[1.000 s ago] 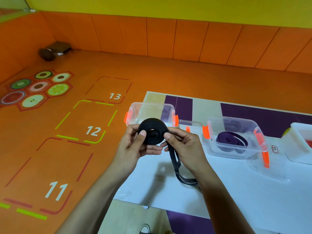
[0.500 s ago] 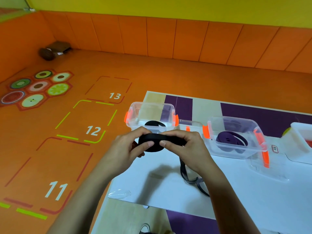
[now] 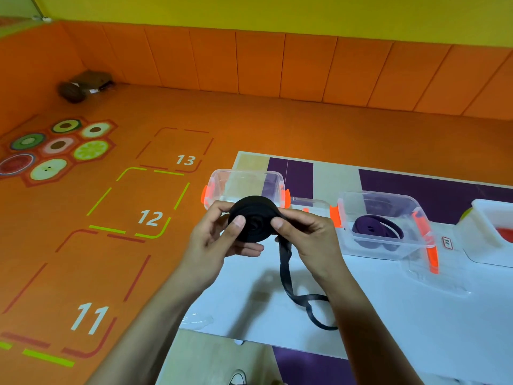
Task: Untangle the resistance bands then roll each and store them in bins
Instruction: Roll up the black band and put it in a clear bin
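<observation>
black band roll (image 3: 254,219) tilted back face-on; left hand (image 3: 219,240), right hand (image 3: 306,236) gripping.

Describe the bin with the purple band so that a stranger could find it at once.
On the large white sheet stands a row of three bins. The middle clear plastic bin has orange latches. Only it holds a coiled purple resistance band; the clear bin left of it shows none, the white tub right of it shows red.
</observation>
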A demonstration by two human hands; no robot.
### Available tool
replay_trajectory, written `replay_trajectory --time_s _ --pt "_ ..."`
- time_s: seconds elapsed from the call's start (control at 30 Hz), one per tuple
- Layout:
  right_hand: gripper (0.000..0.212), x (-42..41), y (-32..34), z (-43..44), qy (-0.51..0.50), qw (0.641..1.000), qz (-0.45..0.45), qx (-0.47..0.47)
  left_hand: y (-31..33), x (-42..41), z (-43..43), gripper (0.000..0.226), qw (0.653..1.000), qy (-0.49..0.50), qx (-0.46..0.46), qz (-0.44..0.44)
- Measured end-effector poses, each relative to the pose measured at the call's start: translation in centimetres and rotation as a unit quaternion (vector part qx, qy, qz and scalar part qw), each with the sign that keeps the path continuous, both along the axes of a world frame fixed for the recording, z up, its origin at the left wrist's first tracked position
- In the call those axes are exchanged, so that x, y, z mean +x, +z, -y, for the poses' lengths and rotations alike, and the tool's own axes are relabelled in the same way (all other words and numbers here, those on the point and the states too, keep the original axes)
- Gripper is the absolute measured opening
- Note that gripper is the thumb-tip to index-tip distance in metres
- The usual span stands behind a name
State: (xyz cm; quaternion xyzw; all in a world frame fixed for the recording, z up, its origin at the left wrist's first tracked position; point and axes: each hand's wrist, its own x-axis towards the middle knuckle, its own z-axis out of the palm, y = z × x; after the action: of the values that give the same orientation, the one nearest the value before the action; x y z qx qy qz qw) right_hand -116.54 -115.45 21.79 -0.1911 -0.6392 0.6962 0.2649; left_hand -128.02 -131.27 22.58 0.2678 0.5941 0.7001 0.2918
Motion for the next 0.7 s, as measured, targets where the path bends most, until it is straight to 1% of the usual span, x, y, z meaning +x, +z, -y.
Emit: replay_trajectory --time_s 0.1,0.13,0.2,0.23,0.27,0.33,0.37,0.4,0.53,0.63,0.7 --pt "0.039 0.4 -0.1 -0.3 0.017 1.0 0.004 -0.023 -0.2 0.7 -0.2 0.025 0.998 -0.037 0.005 0.047" --pt "0.034 0.4 0.0 -0.4 0.022 0.999 0.009 -0.026 -0.2 0.8 -0.2 0.024 0.997 -0.051 0.001 0.063" --pt "0.017 0.3 0.2 -0.6 0.029 0.999 0.022 -0.011 -0.1 0.7 -0.1 0.017 0.995 -0.066 -0.03 0.074" --pt "0.014 0.3 0.3 -0.8 0.032 0.999 0.026 0.008 0.0 0.5 0.0 0.011 0.994 -0.069 -0.059 0.057" --pt "0.015 0.4 0.3 -0.9 0.036 0.998 0.032 0.028 0.2 0.1 0.2 0.007 0.993 -0.071 -0.096 0.015" --pt "0.018 0.6 0.2 -1.2 0.039 0.997 0.045 0.055 0.7 -0.8 0.7 0.006 0.974 -0.074 -0.174 -0.121" --pt "0.019 0.6 0.2 -1.1 0.043 0.996 0.051 0.062 1.1 -1.1 0.9 0.007 0.961 -0.076 -0.195 -0.179" --pt "0.019 0.5 0.1 -1.0 0.05 0.995 0.059 0.067 1.4 -1.3 1.0 0.008 0.954 -0.078 -0.197 -0.213" --pt "0.018 0.0 0.0 -0.5 0.066 0.992 0.063 0.085 1.8 -1.4 1.0 0.01 0.951 -0.086 -0.171 -0.242" --pt "0.015 -0.2 -0.4 -0.9 0.058 0.993 0.072 0.076 1.2 -1.4 0.5 0.01 0.961 -0.037 -0.144 -0.235" --pt "0.014 -0.2 -0.9 -1.1 0.063 0.992 0.079 0.071 0.5 -1.3 0.2 0.01 0.971 0.003 -0.121 -0.206"
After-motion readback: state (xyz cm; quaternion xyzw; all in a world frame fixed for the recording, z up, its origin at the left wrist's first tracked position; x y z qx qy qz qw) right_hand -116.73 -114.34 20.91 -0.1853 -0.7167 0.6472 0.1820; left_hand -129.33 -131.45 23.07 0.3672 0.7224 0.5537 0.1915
